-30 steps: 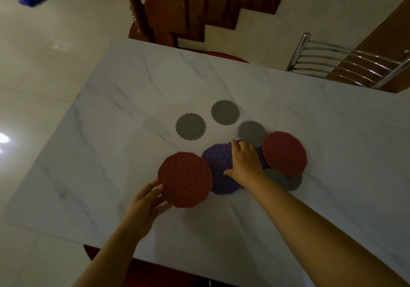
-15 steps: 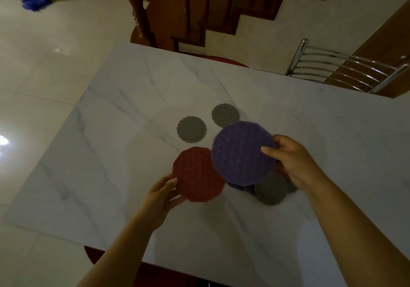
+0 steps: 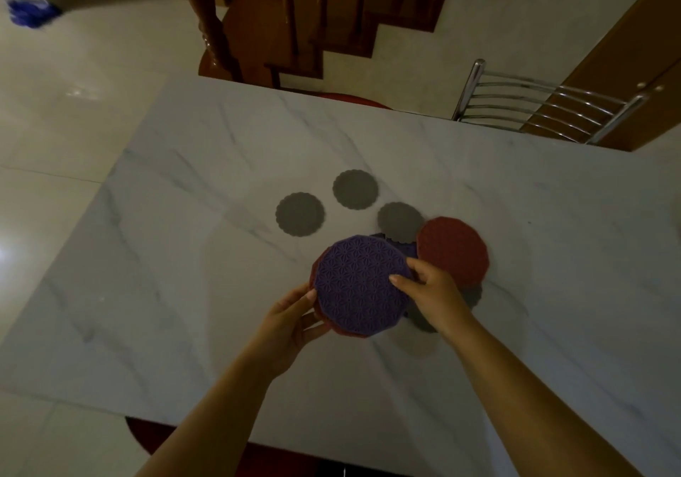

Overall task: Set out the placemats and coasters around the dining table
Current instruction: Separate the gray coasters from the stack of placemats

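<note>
Purple round patterned silicone placemat is stacked on a red placemat over the white marble table. Your left hand grips the red placemat's edge; your right hand pinches the purple rim. Grey scalloped coasters lie beyond.

A purple placemat with a star pattern is held above a red placemat, hiding all but its rim. A second red placemat lies flat on the tabletop, touching a grey scalloped coaster. Two more coasters lie apart beyond.
</note>
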Available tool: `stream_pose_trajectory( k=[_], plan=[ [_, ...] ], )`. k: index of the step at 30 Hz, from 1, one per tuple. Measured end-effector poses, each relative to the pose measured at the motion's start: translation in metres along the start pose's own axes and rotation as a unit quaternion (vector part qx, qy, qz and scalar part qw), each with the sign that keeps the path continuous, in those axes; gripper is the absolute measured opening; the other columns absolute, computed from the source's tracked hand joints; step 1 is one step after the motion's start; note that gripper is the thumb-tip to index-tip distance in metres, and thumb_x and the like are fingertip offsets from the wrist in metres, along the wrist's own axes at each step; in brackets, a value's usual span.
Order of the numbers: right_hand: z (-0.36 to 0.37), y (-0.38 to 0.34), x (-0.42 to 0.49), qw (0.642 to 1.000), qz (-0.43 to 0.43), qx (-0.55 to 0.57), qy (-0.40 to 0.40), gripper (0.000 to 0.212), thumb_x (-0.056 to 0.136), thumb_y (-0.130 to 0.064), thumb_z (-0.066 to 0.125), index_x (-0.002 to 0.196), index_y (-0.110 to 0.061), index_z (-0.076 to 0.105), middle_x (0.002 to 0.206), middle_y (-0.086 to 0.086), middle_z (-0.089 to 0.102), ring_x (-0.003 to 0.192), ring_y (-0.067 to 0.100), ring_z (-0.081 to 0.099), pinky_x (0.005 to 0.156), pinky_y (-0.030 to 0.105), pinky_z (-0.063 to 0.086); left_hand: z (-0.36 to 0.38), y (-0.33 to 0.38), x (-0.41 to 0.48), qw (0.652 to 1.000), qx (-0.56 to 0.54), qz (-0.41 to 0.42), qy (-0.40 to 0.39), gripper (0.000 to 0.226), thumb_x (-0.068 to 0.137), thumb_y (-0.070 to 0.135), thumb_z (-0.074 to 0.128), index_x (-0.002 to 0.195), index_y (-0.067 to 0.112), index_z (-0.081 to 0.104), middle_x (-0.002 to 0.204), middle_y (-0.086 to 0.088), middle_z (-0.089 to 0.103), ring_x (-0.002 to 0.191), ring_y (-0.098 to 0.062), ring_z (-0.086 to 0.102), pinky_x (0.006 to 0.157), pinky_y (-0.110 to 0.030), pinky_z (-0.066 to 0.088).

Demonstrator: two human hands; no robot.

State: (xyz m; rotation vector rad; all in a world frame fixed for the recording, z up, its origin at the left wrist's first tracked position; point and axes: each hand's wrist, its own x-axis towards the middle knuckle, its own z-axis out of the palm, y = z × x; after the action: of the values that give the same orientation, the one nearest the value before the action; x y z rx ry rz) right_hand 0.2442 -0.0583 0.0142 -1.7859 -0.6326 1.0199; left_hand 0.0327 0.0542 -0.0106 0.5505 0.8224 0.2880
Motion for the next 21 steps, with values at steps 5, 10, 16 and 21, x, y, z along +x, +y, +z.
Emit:
stream_pose_trajectory(
  k=[5,10,16,21],
  plan=[
    [0.001,0.007,-0.007,0.995,-0.035,-0.096,0.015,0.037,0.086,-0.015,0.064,0.123,-0.017,0.06,0.1,-0.014,0.06,0.085,-0.001,0.057,0.066,-0.001,0.044,0.0,-0.001,0.005,0.999,0.036,-0.012,0.018,0.03,0.084,0.015,0.058,0.113,0.013,0.067,0.096,-0.007,0.074,0.081,-0.021,0.072,0.069,-0.037,0.061],
    [-0.002,0.009,-0.008,0.979,-0.049,-0.199,0.019,0.039,0.084,-0.02,0.067,0.121,-0.008,0.06,0.107,0.007,0.064,0.095,0.019,0.059,0.08,0.025,0.049,-0.002,-0.002,0.006,0.996,0.084,-0.015,0.019,0.03,0.079,0.011,0.062,0.109,0.012,0.065,0.092,-0.004,0.075,0.081,-0.019,0.073,0.066,-0.033,0.06],
    [-0.029,0.023,-0.013,0.983,0.058,-0.148,0.088,0.044,0.084,-0.021,0.067,0.125,-0.016,0.054,0.111,0.003,0.061,0.084,0.009,0.057,0.075,0.024,0.046,-0.005,-0.006,0.007,0.997,0.081,0.002,0.013,0.031,0.079,0.01,0.06,0.11,0.013,0.064,0.093,-0.004,0.074,0.081,-0.018,0.072,0.069,-0.035,0.061],
    [-0.065,0.051,-0.024,0.912,0.127,-0.355,0.16,0.069,0.077,-0.039,0.071,0.134,-0.013,0.043,0.135,0.015,0.047,0.123,0.034,0.042,0.099,0.042,0.04,-0.008,-0.007,0.009,0.996,0.086,0.004,0.019,0.027,0.088,0.003,0.053,0.111,0.013,0.064,0.094,-0.003,0.075,0.082,-0.019,0.072,0.071,-0.037,0.061]
  ],
)
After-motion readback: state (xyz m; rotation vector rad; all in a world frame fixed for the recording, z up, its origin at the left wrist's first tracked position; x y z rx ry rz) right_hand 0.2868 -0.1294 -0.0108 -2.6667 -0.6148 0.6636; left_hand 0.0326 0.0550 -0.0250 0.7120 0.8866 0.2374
